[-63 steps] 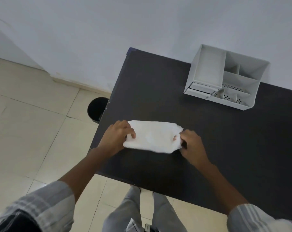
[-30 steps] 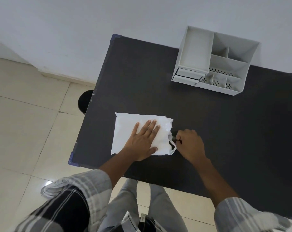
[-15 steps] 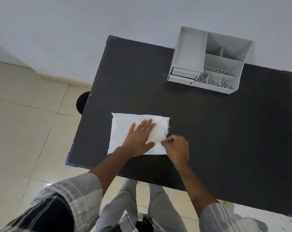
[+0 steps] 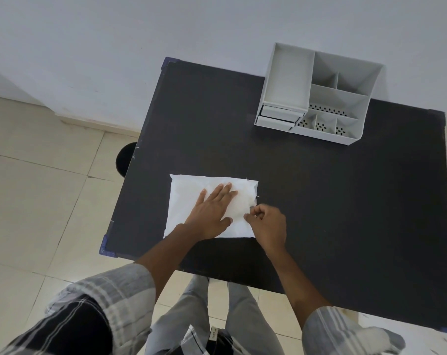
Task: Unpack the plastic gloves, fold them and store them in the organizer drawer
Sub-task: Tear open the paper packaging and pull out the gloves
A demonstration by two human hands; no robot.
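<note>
Since 0.5 s ago, little moved. Left hand (image 4: 212, 213) flat, fingers spread, pinning glove packet (image 4: 191, 190) at table (image 4: 345, 201) 7 o'clock. Right hand (image 4: 268, 224) fingers pinching packet's 3 o'clock edge. Likely light, thin, slippery film: tear there.

Plaid grey-white sleeves (image 4: 120, 290) — grey trousers (image 4: 181, 319)

A small pale tag (image 4: 213, 334) at the person's waist, bottom centre of the frame, carries tiny print too blurred to read; nothing else bears text.
</note>
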